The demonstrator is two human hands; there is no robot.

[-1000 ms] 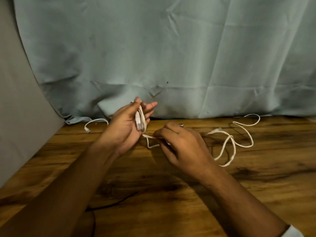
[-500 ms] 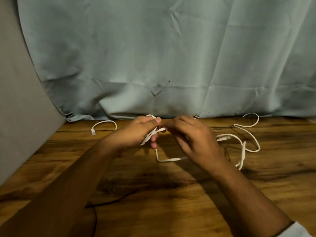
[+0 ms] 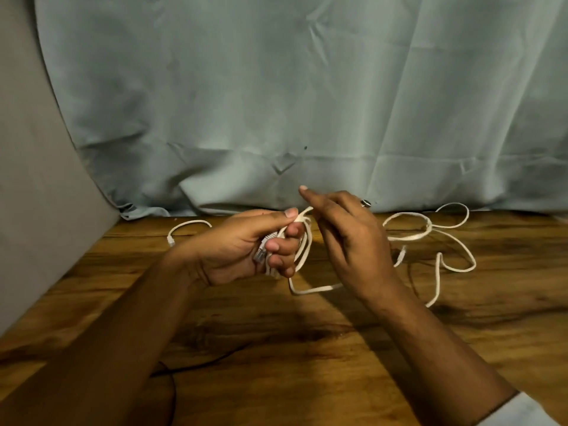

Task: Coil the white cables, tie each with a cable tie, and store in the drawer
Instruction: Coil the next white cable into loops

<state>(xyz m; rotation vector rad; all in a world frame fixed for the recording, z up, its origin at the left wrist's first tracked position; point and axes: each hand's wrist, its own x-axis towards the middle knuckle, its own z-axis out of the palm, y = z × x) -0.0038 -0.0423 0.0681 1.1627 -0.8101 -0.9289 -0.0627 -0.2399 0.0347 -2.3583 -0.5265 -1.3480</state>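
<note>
White cable (image 3: 436, 238): flat, limp cord, mostly sprawled in loose loops on the grained wooden table (image 3: 307, 348) before a creased cloth backdrop (image 3: 276, 103). Left hand (image 3: 242, 253) was clamped on the started coil; right hand (image 3: 347, 241) was loosely curled beside it, grip unclear. Risk: slack loops snagging, coil springing open. Second cable end (image 3: 187, 229) lay apart.

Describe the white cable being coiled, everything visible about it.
The white cable is thin, flat-looking and flexible. A few loops are gathered in the left hand, pinched under the thumb, with a clear plug end poking out by the palm. From there it drops to the wooden table, passes under the right hand, whose fingers are spread, and sprawls in loose uncoiled loops to the right. No tie is on it.
</note>
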